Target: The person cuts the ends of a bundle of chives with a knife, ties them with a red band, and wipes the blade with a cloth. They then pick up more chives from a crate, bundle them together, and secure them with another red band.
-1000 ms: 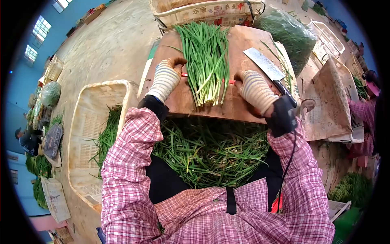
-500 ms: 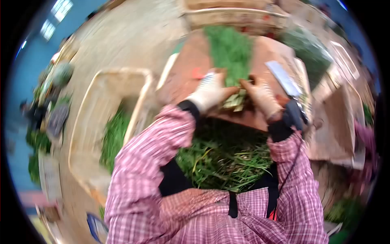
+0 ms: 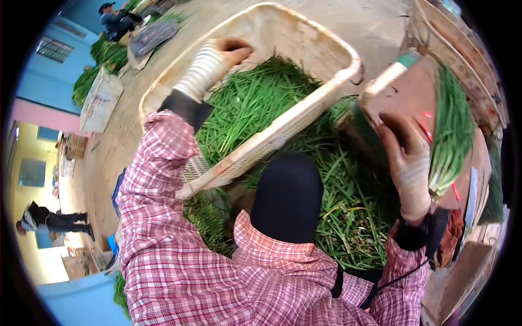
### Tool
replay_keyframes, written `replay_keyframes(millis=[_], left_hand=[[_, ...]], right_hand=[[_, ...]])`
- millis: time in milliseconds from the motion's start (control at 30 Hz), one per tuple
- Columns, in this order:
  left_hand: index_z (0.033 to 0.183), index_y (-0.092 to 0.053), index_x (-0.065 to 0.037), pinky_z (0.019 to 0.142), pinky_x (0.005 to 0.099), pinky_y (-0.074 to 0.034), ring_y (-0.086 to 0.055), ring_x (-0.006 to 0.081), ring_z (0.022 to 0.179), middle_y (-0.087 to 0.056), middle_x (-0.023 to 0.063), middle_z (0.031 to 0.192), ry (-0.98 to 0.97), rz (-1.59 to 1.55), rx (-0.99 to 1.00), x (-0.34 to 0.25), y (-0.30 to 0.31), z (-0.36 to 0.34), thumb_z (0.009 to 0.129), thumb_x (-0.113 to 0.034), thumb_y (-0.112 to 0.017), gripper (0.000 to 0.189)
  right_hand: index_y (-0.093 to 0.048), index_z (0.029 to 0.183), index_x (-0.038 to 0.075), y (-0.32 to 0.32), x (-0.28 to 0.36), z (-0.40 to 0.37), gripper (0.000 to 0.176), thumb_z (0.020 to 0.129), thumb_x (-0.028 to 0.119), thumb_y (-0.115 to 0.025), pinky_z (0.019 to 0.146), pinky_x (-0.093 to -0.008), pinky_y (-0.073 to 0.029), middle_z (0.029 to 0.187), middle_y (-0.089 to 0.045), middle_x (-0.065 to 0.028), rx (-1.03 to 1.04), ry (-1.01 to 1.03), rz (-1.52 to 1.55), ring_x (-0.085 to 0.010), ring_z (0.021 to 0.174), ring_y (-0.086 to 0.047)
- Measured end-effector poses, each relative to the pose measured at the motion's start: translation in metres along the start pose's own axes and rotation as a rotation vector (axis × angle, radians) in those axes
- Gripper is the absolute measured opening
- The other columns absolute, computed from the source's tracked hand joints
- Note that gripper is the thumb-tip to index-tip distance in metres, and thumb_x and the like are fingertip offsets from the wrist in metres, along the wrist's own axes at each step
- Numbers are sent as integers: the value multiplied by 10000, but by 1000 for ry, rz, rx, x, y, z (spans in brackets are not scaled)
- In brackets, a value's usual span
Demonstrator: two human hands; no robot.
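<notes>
On the board [image 3: 402, 92] at right, chive bundle [image 3: 454, 125] lay pointing away, cut ends toward the person, right hand [image 3: 410, 163] curled beside it; left hand [image 3: 217, 54] half-closed over basket [image 3: 304, 117] of loose chives [image 3: 250, 103]; grips unclear.

left hand [image 3: 217, 60] over crate [image 3: 304, 41], chives [image 3: 451, 125] on board [image 3: 408, 92]

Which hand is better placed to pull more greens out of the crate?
Left. The left hand is over the crate, just above the loose greens. The right hand rests at the board edge beside the bundle, outside the crate.
</notes>
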State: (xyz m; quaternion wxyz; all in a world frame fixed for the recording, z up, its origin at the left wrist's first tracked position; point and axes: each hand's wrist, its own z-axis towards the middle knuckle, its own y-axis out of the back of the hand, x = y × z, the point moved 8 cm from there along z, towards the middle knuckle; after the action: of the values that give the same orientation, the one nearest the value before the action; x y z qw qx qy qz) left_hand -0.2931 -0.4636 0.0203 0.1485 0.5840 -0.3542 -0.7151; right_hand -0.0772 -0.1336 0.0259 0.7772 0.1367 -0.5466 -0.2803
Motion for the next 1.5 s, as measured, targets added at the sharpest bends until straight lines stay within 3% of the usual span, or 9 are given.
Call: replay_keyframes(millis=[267, 333, 433, 533, 733, 933, 1133, 1333, 1500], left_hand=[[1104, -742, -35, 671, 257, -515, -625, 88, 752, -718, 11, 874, 548, -5, 180, 219, 0, -61, 884, -183, -737, 265], [1128, -737, -13, 670, 290, -543, -643, 120, 723, -738, 46, 910, 642, 8, 298, 264, -25, -78, 838, -200, -768, 347], [1182, -719, 2, 813, 353, -560, -706, 220, 875, -757, 135, 1012, 689, 436, 572, 320, -69, -107, 755, -367, -832, 576], [1284, -648, 36, 999, 381, -506, -659, 336, 1150, -683, 224, 1249, 873, 462, 554, 329, -95, -134, 679, -459, -887, 818], [1262, -651, 54, 985, 363, -505, -675, 293, 1090, -710, 213, 1182, 861, 214, 422, 352, -111, -143, 731, -377, -874, 720], [1498, -386, 33, 637, 420, -586, -692, 276, 875, -678, 230, 1167, 1004, -104, 439, 370, -96, -164, 964, -218, -643, 644], [1331, -558, 94, 1014, 373, -482, -634, 325, 1180, -665, 245, 1259, 818, 196, 411, 347, -121, -171, 753, -484, -839, 864], [1365, -544, -14, 875, 434, -539, -693, 324, 1015, -706, 226, 1110, 659, 368, 339, 373, -109, -159, 945, -308, -654, 524], [1176, -499, -98, 544, 344, -472, -460, 130, 587, -518, 2, 769, 1170, -830, 2, 312, -124, -178, 983, -269, -651, 298]], right_hand=[[-721, 1070, 67, -181, -60, 112, 179, 925, 169, -694, 814, -403, -540, 977, -732, -146, 187, -5, 265, -349, 905, -689], [-724, 1036, 93, -208, -58, 108, 147, 919, 173, -685, 848, -429, -527, 973, -731, -125, 185, 417, -438, -343, 925, -673], [-718, 1026, 113, -213, -53, 105, 136, 923, 188, -670, 846, -436, -507, 963, -728, -115, 177, 313, -490, -330, 931, -668], [-708, 1032, 103, -212, -49, 107, 129, 930, 166, -659, 836, -432, -500, 970, -724, -112, 174, 298, -462, -327, 932, -668], [-715, 1043, 88, -211, -47, 104, 137, 927, 133, -657, 837, -424, -504, 980, -723, -120, 184, 282, -433, -323, 935, -669], [-722, 1053, 81, -211, -44, 104, 149, 932, 120, -645, 828, -414, -518, 978, -723, -124, 171, 306, -417, -326, 923, -676], [-722, 1052, 83, -209, -45, 103, 149, 931, 123, -647, 834, -410, -519, 992, -727, -117, 149, 307, -424, -320, 933, -678], [-725, 1044, 88, -209, -41, 103, 141, 932, 121, -646, 843, -398, -513, 990, -728, -108, 152, 292, -410, -305, 939, -679], [-729, 1038, 90, -208, -42, 104, 138, 929, 107, -648, 839, -396, -511, 982, -728, -104, 140, 302, -401, -301, 927, -678]])
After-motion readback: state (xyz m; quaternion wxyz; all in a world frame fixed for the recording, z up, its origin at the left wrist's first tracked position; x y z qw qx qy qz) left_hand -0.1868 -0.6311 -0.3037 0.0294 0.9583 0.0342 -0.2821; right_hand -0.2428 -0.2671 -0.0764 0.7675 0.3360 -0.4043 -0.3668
